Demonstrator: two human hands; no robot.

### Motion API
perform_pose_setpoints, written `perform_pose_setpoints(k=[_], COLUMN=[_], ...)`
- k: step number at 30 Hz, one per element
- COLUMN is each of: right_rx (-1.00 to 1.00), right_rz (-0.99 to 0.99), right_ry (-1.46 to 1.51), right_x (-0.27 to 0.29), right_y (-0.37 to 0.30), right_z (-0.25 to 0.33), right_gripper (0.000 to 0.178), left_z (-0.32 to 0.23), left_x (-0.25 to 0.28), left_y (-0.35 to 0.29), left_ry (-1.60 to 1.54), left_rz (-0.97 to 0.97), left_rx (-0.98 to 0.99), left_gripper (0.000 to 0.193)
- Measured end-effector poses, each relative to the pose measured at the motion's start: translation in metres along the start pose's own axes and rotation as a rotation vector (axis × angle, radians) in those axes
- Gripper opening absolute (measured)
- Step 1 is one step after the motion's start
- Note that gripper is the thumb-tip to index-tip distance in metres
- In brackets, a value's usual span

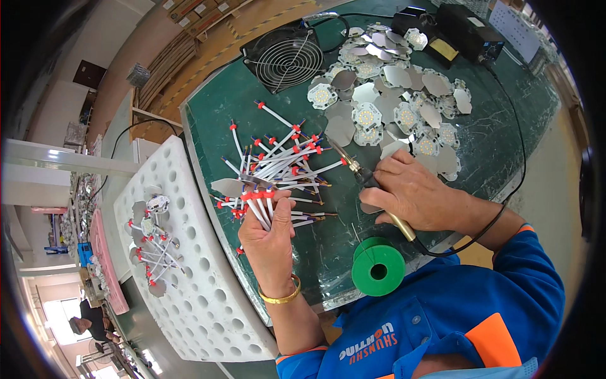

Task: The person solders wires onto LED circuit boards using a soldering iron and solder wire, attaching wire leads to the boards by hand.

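My left hand (pixel 270 243) pinches a few short white cables (pixel 260 215) with red clips near their upper ends. Grey metal discs (pixel 227 186) sit just beyond those cable ends; whether my fingers touch them I cannot tell. A pile of similar white cables (pixel 284 165) with red clips and dark tips spreads around and beyond this hand. My right hand (pixel 420 196) is closed around a soldering iron (pixel 361 174), its metal tip pointing up and left toward the pile. Close to my right hand and the table's near edge stands a green spool of solder wire (pixel 379 268).
Many LED boards (pixel 367 117) lie heaped at the far right. A black fan (pixel 287 58) stands at the back, with a black soldering station (pixel 467 31) at far right; its cord loops past my right forearm. Left is a holed white foam board (pixel 208 297) carrying wired boards.
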State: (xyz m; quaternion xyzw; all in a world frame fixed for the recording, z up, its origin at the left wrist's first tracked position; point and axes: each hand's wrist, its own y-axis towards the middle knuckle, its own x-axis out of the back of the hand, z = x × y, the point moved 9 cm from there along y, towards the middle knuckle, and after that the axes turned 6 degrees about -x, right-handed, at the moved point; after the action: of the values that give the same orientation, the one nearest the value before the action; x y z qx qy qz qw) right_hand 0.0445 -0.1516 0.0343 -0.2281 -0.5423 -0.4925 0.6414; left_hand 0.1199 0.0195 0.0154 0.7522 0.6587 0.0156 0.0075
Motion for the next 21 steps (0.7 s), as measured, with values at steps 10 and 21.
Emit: perform_pose_setpoints(k=[10,21], right_rx=[-0.042,-0.175], right_rz=[-0.263,-0.545], right_ry=[0.176,0.444], right_x=[0.017,0.038], right_y=[-0.003,-0.017], right_z=[-0.009,-0.024], right_gripper=[0.021,0.033], left_z=[0.001,0.013], left_x=[-0.024,-0.034], left_y=[-0.005,-0.012], left_ry=[0.931,0.243], left_rz=[0.364,0.354], left_rx=[-0.247,0.001], left_gripper=[0.027,0.014])
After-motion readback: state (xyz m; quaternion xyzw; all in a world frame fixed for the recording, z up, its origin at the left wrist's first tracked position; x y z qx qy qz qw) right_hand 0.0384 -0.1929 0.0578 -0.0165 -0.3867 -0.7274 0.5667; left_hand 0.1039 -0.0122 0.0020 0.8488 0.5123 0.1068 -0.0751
